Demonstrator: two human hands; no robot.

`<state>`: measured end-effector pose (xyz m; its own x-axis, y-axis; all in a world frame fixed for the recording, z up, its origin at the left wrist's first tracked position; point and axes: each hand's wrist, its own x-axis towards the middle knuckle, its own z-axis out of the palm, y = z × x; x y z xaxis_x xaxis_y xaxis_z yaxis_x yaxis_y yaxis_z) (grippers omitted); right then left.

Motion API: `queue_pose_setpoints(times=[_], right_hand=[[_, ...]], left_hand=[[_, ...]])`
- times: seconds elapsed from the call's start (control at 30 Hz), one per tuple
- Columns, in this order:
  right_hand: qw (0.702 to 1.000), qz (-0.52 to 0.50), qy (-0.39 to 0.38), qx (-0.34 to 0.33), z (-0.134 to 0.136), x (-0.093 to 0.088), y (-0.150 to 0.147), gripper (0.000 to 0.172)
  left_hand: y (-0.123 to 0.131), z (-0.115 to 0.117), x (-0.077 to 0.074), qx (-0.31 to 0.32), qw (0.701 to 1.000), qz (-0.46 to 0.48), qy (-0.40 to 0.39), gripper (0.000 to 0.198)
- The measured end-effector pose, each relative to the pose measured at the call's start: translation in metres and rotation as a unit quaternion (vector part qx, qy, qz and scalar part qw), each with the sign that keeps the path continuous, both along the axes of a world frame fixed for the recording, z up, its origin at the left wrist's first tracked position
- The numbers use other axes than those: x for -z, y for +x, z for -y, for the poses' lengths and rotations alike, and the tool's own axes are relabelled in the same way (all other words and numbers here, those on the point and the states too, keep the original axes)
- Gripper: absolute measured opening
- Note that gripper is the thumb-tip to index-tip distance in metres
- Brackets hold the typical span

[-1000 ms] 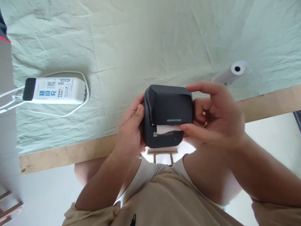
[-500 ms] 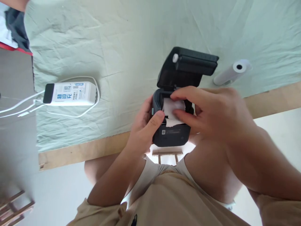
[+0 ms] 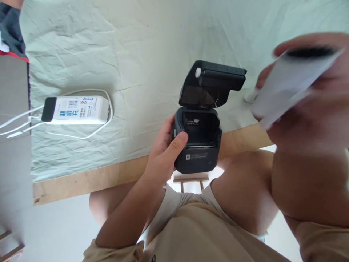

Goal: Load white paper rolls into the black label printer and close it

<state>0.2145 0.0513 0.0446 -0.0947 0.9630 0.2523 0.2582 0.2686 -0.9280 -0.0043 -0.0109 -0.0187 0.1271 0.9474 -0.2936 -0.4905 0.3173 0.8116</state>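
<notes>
My left hand (image 3: 166, 149) is closed around the left side of a dark portable label printer (image 3: 197, 162), thumb on its rim, just over the table's near edge. The printer's lid (image 3: 209, 78) stands raised and its paper bay is empty. Off to the right, my right hand (image 3: 325, 103) grips a white paper roll (image 3: 293, 83), smeared by motion, with a dark core at its top end. Partly hidden behind that hand, another white roll (image 3: 249, 96) rests on the cloth.
A white charging block (image 3: 79, 112) with white cables lies on the left of the green cloth (image 3: 136, 54). A bare wooden edge (image 3: 109, 173) runs along the near side of the table. Part of another person's limb (image 3: 12, 3) shows at top left.
My right hand has lifted the paper roll out of the printer bay and carried it to the right. My left hand still holds the printer, its lid open.
</notes>
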Motion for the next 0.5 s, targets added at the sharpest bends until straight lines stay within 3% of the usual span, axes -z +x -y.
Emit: queue_pose_setpoints(times=[0.07, 0.13, 0.27, 0.37, 0.5], right_hand=[[0.994, -0.096, -0.030, 0.043, -0.012, 0.013, 0.003, 0.031], [0.990, -0.100, -0.070, 0.071, -0.022, 0.031, 0.004, 0.031], [0.995, 0.071, -0.020, 0.074, -0.022, 0.057, 0.006, 0.032], [0.975, 0.207, 0.053, 0.058, -0.016, 0.061, 0.011, 0.030], [0.960, 0.262, 0.078, 0.061, -0.016, 0.063, 0.018, 0.027]], left_hand=[[0.000, 0.000, -0.001, -0.003, 1.000, 0.008, 0.004, 0.041], [0.001, -0.001, -0.003, -0.002, 1.000, 0.001, -0.002, 0.040], [0.002, -0.004, -0.009, 0.003, 1.000, -0.022, -0.011, 0.045], [0.004, -0.005, -0.012, -0.004, 1.000, -0.023, -0.015, 0.042], [0.006, -0.004, -0.016, -0.010, 0.999, -0.026, -0.027, 0.042]])
